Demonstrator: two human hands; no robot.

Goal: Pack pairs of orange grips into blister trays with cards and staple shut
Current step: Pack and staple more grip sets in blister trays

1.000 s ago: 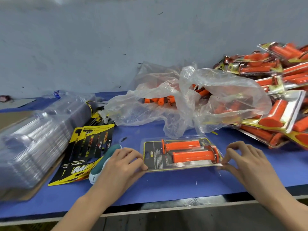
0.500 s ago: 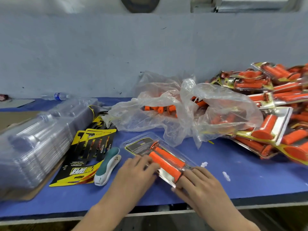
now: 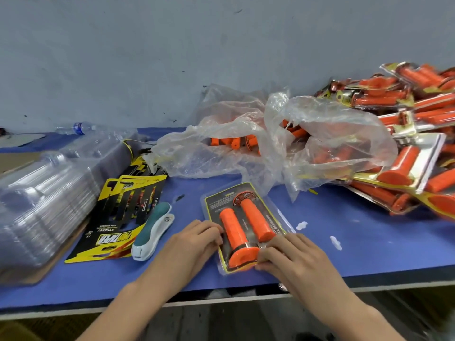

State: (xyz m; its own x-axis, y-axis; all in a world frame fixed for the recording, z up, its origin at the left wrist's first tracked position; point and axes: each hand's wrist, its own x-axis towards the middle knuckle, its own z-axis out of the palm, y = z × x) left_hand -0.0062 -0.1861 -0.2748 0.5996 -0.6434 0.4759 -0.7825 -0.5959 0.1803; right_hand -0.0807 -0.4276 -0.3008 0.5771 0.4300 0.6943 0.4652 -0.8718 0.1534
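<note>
A clear blister tray [image 3: 247, 212] with a black-and-yellow card and two orange grips [image 3: 246, 227] lies lengthwise near the table's front edge. My left hand [image 3: 194, 239] holds the pack's left edge with curled fingers. My right hand [image 3: 295, 257] pinches its near right corner. A teal-and-white stapler [image 3: 152, 230] lies just left of my left hand, untouched. Printed cards [image 3: 123, 212] lie in a small pile beside it. Loose orange grips [image 3: 236, 143] show inside a crumpled clear plastic bag [image 3: 283, 143].
A tall stack of empty clear blister trays [image 3: 41, 200] fills the left. Finished packs [image 3: 406, 143] are heaped at the right. A water bottle [image 3: 78, 126] lies at the back left. Two white scraps [image 3: 317, 232] lie on the blue table [image 3: 369, 242].
The pack has been turned from lying crosswise to lying lengthwise, one end toward me. My hands moved with it, the right one from its right end to its near corner.
</note>
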